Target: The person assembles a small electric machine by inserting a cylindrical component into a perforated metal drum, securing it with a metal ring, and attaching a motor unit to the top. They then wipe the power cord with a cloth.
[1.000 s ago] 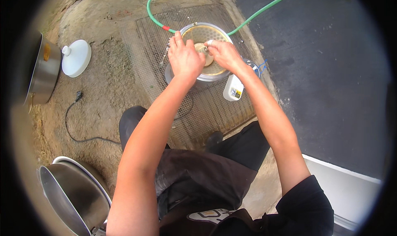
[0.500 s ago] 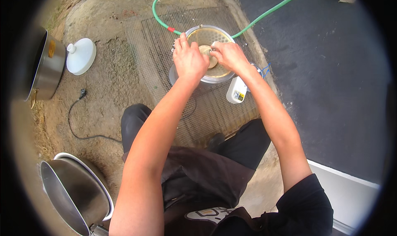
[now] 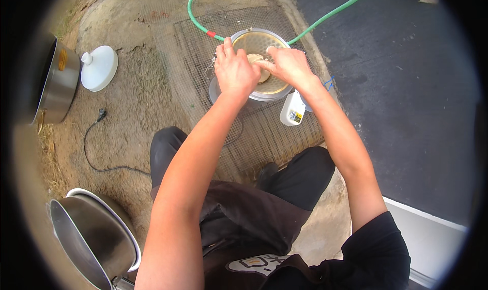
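Note:
A round metal bowl [image 3: 274, 89] with a yellowish inside stands on a wire mesh mat [image 3: 195, 41] on the ground. My left hand [image 3: 233, 70] is curled over the bowl's left rim and grips it. My right hand [image 3: 285, 64] reaches in from the right and presses a tan pad [image 3: 262, 72] against the inside. A green hose [image 3: 195, 18] runs behind the bowl, partly hidden by it. The part of the pad under my fingers is hidden.
A white plastic bottle [image 3: 292, 109] stands just right of the bowl. A white lid [image 3: 99, 66] and a steel pot [image 3: 58, 84] lie at the left. A black cord [image 3: 96, 153] crosses the dirt. A large steel pot [image 3: 94, 236] is at the lower left. Dark pavement [image 3: 406, 87] lies to the right.
Both hands stay at the bowl and shift slightly around the pad. The whole scene has slid a little in the picture as my head moved.

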Motion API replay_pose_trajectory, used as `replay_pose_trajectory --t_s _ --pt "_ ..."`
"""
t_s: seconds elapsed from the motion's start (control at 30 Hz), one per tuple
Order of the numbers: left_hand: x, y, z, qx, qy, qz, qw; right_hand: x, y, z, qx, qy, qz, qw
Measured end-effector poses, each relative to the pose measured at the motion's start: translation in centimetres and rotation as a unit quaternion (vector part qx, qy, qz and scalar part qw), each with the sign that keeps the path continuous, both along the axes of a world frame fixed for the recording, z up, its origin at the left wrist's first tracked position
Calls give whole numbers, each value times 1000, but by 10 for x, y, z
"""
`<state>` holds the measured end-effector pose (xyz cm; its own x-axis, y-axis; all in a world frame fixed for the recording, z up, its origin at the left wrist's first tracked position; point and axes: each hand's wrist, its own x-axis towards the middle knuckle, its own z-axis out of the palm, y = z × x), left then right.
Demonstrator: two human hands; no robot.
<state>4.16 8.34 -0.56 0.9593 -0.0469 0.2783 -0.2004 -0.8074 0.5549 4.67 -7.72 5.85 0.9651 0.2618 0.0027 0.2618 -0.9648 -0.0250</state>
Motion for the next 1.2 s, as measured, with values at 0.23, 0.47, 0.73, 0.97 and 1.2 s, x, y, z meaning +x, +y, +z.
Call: replay_pose_trajectory --t_s 0.23,0.47,0.73,0.97,1.2 --pt "-1 -1 -1 9 0 13 1000 -10 -12 14 28 175 -73 981" --pt "-1 -4 -1 7 13 14 1000 -12 -5 15 88 267 -163 946" --pt "-2 -4 -2 -1 -2 18 1000 -16 4 9 87 173 -152 969" --pt "-2 -3 1 2 16 13 1000 -1 1 17 207 412 -194 866" --pt "-2 -2 1 -8 28 14 999 0 15 8 43 121 -71 989"
